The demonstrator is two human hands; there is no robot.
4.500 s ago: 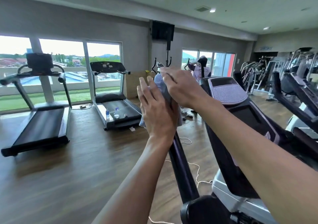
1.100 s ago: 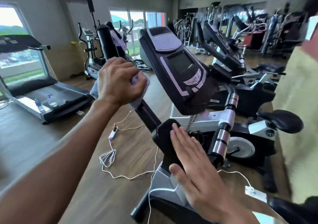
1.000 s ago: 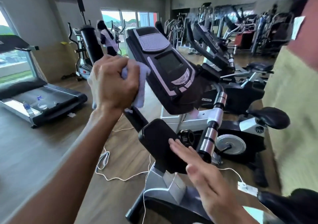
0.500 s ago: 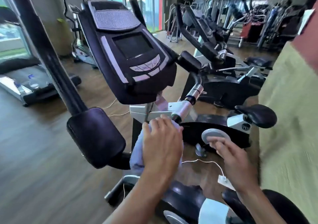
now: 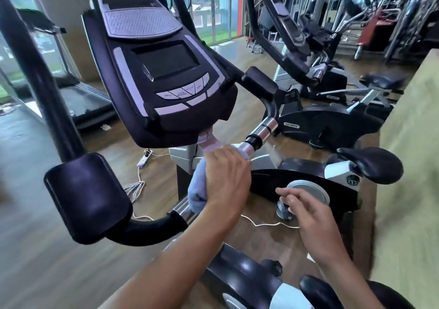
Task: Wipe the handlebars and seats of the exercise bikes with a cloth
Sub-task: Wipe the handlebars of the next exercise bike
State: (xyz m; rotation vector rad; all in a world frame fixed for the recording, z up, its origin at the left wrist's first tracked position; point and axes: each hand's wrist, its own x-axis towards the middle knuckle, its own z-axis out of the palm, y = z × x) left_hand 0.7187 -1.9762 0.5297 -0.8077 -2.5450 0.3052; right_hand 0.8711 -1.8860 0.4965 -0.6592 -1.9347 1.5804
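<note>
So the left hand (image 5: pixel 226 180) has its fingers curled down over a pale blue cloth (image 5: pixel 198 187), gripping it around the middle stretch of the handlebar (image 5: pixel 257 137), right under the console (image 5: pixel 164 71). The cloth is bunched under the palm, with a fold poking out on the left side and another bit showing near the fingertips where the chrome section of the bar begins. The right hand (image 5: pixel 306 211) isn't holding anything: it hovers beside the left one with fingers loosely bent and slightly apart, touching nothing as far as I can see. Moving out from there, the bar runs from the cloth down to a black foam grip and a big dark pad (image 5: pixel 88 199) on the left, and up past chrome rings to another pad (image 5: pixel 260 80) on the right. A white cable (image 5: pixel 266 224) trails over the wooden floor (image 5: pixel 35 249) below the hands. Next bike over (image 5: pixel 320 173) has its black seat (image 5: pixel 370 163) off to the right, and a treadmill (image 5: pixel 78 99) sits by the windows on the left. Further back it's more gym machines, pretty blurry.
</note>
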